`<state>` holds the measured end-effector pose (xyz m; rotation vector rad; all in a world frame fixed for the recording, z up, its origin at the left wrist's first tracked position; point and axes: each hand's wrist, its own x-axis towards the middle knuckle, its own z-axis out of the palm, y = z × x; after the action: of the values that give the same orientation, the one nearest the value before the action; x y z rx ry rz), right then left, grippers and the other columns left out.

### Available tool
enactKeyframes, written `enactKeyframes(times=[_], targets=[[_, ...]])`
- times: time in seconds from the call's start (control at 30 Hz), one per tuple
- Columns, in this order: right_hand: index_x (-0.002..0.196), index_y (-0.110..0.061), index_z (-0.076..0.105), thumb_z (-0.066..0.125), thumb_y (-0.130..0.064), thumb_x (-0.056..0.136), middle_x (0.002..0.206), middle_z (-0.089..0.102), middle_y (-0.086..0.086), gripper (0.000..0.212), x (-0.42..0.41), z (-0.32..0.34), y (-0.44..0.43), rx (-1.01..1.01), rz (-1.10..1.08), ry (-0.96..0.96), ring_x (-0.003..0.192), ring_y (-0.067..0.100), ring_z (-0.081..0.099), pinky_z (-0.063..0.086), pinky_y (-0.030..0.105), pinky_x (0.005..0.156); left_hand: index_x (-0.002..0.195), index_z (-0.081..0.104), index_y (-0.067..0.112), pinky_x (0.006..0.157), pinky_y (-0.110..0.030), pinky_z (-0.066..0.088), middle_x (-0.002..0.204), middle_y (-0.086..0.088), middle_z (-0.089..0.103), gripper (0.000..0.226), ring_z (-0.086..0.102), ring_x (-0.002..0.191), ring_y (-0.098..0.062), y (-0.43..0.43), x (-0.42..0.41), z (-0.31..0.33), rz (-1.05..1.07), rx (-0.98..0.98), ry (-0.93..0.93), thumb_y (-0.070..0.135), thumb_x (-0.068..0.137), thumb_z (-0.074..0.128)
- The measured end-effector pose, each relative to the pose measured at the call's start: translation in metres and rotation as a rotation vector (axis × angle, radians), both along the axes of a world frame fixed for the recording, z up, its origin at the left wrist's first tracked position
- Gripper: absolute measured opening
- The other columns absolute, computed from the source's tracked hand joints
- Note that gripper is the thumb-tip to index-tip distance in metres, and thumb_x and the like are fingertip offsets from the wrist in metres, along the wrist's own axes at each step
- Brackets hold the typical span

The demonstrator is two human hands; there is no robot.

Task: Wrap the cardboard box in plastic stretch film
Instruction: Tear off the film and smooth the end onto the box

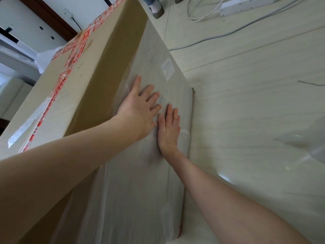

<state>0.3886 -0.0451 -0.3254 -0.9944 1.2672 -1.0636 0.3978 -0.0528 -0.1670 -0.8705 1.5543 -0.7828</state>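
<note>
The left hand (139,110) and right hand (169,128) press flat, fingers straight, gripping nothing, on stretch film (137,191) covering one side of the cardboard box (79,80) on the floor (246,103); seemingly smoothing; next, film must reach the bare faces

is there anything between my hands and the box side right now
Only the stretch film: the left hand and right hand lie flat on it, over the side of the cardboard box. Nothing else visible.
</note>
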Motion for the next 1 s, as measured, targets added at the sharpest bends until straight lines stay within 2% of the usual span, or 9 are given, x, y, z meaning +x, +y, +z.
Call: enactKeyframes(times=[0.1,0.2,0.27,0.4,0.53,0.63,0.83,1.0], targets=[[0.15,-0.03,0.01,0.029,-0.043,0.1,0.16,0.001,0.001,0.055,-0.003,-0.002,0.0,-0.013,0.008,-0.001,0.146,0.02,-0.002,0.001,0.043,0.117,0.151,-0.004,0.023,0.105,-0.066,-0.013,0.159,-0.008,-0.01,0.064,-0.011,0.145,-0.033,0.0,-0.003,0.001,0.013,0.003,0.008,0.054,0.096,0.007],[0.15,-0.023,0.018,0.031,-0.039,0.1,0.159,0.011,0.005,0.053,-0.015,-0.012,-0.004,-0.084,-0.002,-0.03,0.146,0.016,0.004,0.002,0.034,0.118,0.151,0.0,0.018,0.107,-0.064,-0.011,0.159,-0.008,-0.006,0.063,-0.008,0.146,-0.032,-0.001,-0.012,-0.001,0.043,-0.005,0.026,0.05,0.098,0.008],[0.149,-0.018,0.02,0.029,-0.037,0.101,0.158,0.014,0.007,0.053,-0.026,-0.022,-0.011,-0.055,-0.022,-0.019,0.146,0.016,0.006,0.003,0.028,0.118,0.151,0.003,0.012,0.11,-0.062,-0.008,0.159,-0.01,-0.003,0.063,-0.005,0.146,-0.032,-0.004,-0.019,-0.004,0.059,-0.031,0.038,0.046,0.099,0.011],[0.149,-0.011,0.016,0.028,-0.035,0.102,0.158,0.011,0.012,0.054,-0.041,-0.049,-0.016,0.064,-0.04,0.071,0.146,0.022,0.006,0.004,0.032,0.118,0.15,0.0,0.006,0.112,-0.056,-0.008,0.159,-0.012,-0.003,0.067,-0.007,0.146,-0.03,-0.004,-0.034,-0.026,0.044,0.016,0.056,0.047,0.1,0.015],[0.15,-0.011,0.011,0.026,-0.039,0.102,0.159,0.005,0.011,0.058,-0.032,-0.066,-0.005,0.092,0.066,0.048,0.146,0.022,0.0,0.001,0.034,0.118,0.151,0.001,0.013,0.113,-0.056,-0.009,0.16,-0.01,-0.003,0.066,-0.008,0.146,-0.029,0.004,-0.029,-0.049,0.093,0.149,0.097,0.051,0.099,0.016],[0.151,-0.012,0.008,0.024,-0.04,0.101,0.159,0.004,0.009,0.059,-0.019,-0.068,-0.007,0.116,0.068,0.041,0.146,0.021,-0.002,0.0,0.036,0.118,0.152,0.0,0.018,0.11,-0.059,-0.012,0.16,-0.007,-0.006,0.068,-0.009,0.146,-0.03,0.003,-0.015,-0.053,0.067,0.143,0.06,0.056,0.097,0.015],[0.151,-0.017,0.009,0.025,-0.043,0.1,0.159,0.006,0.008,0.059,-0.008,-0.074,-0.011,0.147,0.009,0.105,0.146,0.021,0.003,0.001,0.035,0.118,0.152,0.002,0.018,0.109,-0.06,-0.013,0.16,-0.007,-0.005,0.07,-0.007,0.146,-0.031,0.0,-0.004,-0.059,0.035,0.143,0.051,0.058,0.096,0.015],[0.151,-0.02,0.007,0.025,-0.046,0.1,0.159,0.004,0.005,0.06,-0.008,-0.077,-0.013,0.164,0.046,0.109,0.146,0.021,0.0,-0.001,0.036,0.118,0.151,-0.001,0.017,0.11,-0.059,-0.013,0.16,-0.006,-0.006,0.071,-0.008,0.146,-0.03,0.002,-0.005,-0.059,0.053,0.134,0.051,0.059,0.096,0.015]])
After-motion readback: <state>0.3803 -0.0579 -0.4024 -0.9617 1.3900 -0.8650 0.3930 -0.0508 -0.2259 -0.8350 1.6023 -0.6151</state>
